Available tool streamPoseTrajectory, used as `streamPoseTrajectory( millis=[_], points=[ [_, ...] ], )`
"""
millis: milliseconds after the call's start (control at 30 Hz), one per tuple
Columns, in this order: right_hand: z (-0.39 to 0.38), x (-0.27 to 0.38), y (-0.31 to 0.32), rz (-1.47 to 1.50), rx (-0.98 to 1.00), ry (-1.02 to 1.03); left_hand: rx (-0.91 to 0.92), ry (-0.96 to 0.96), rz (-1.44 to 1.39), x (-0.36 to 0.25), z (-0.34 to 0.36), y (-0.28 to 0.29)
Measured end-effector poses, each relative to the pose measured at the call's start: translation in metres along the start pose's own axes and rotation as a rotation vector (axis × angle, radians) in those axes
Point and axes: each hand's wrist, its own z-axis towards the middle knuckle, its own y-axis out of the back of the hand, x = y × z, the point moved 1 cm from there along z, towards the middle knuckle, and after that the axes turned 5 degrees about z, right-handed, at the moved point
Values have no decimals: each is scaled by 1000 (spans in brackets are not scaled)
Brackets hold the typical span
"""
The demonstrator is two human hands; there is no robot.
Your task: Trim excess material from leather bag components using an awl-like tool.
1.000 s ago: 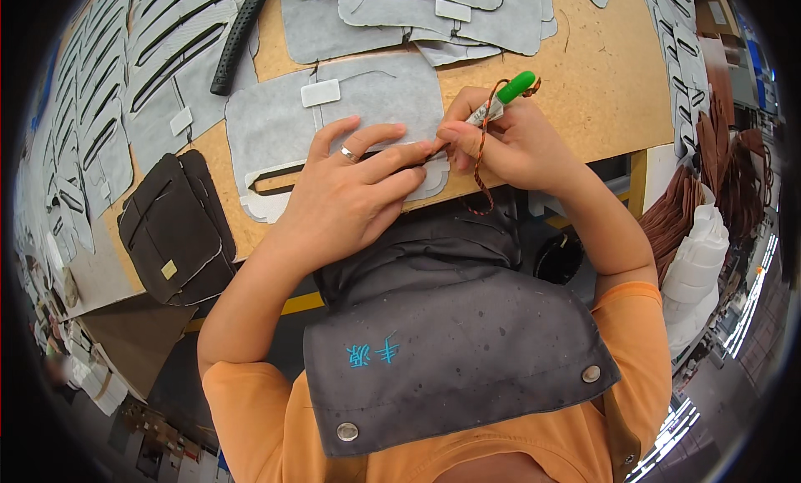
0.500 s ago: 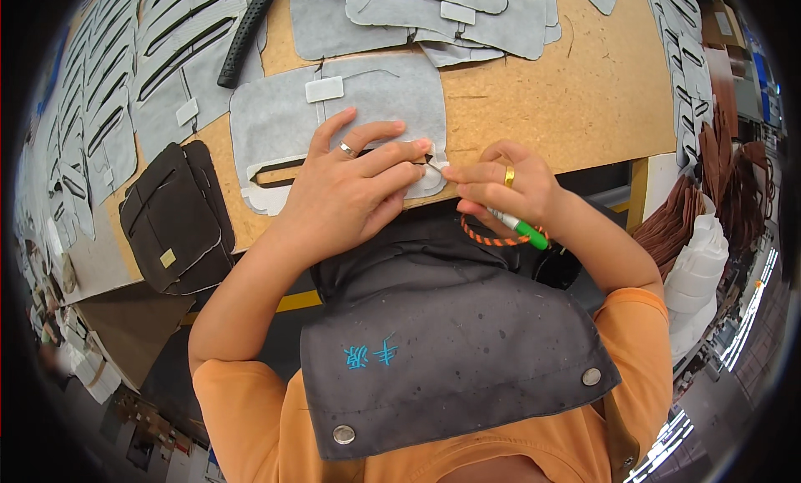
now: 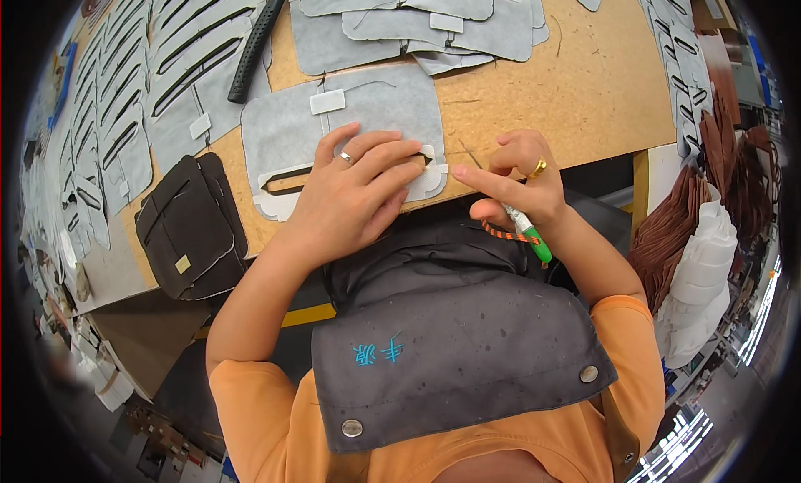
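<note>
My left hand [image 3: 359,187] lies on a grey fabric-like panel [image 3: 279,137], its fingers stretched over a dark-edged slot [image 3: 288,182] near the panel's close edge. Much of that slot is hidden beneath the hand. To the right of the panel, my right hand [image 3: 527,178] is closed round an awl [image 3: 524,224] with a white and green handle. The awl's thin metal point shows beyond the fingers, apart from the panel. An orange-and-black cord [image 3: 501,232] loops from the handle. A small white tab [image 3: 327,102] sits on the panel's upper part.
Several slotted grey panels [image 3: 325,49] are piled at the far side, with more rows [image 3: 200,49] at left. A black perforated rod [image 3: 257,49] lies on them. Dark brown pieces [image 3: 188,233] sit left of my arm. Brown bundles [image 3: 667,233] hang at right of the wooden table [image 3: 601,83].
My right hand has drawn the awl back from the panel's right corner, its point now turned up and away. My left hand stays on the panel. The whole view has shifted slightly.
</note>
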Motion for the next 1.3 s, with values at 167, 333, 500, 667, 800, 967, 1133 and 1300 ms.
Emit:
streamPoseTrajectory(
  millis=[167, 333, 500, 667, 800, 967, 1133, 1300],
  points=[
    [7, 5, -18, -98, 55, -21, 35, -7, 74, -4, 0, 1],
    [-7, 4, -27, -263, 168, -16, 42, -1, 70, -5, -2, 3],
    [-7, 4, -28, -113, 105, -130, 32, 13, 9, 0, -5, -1],
    [-6, 5, -27, -78, 94, -160, 42, 54, 12, -4, -2, -1],
    [-11, 2, -28, 71, -5, -276, 35, 29, 38, -6, -6, -2],
    [-9, 9, -27, -175, 184, -122, -38, 89, -209, 3, -15, 7],
    [-11, 6, -28, -259, 154, -82, 20, 241, 10, 14, -33, 36],
    [-1, 14, -6, 89, 106, 5, 54, 388, 78, 27, -59, 56]
  ],
)
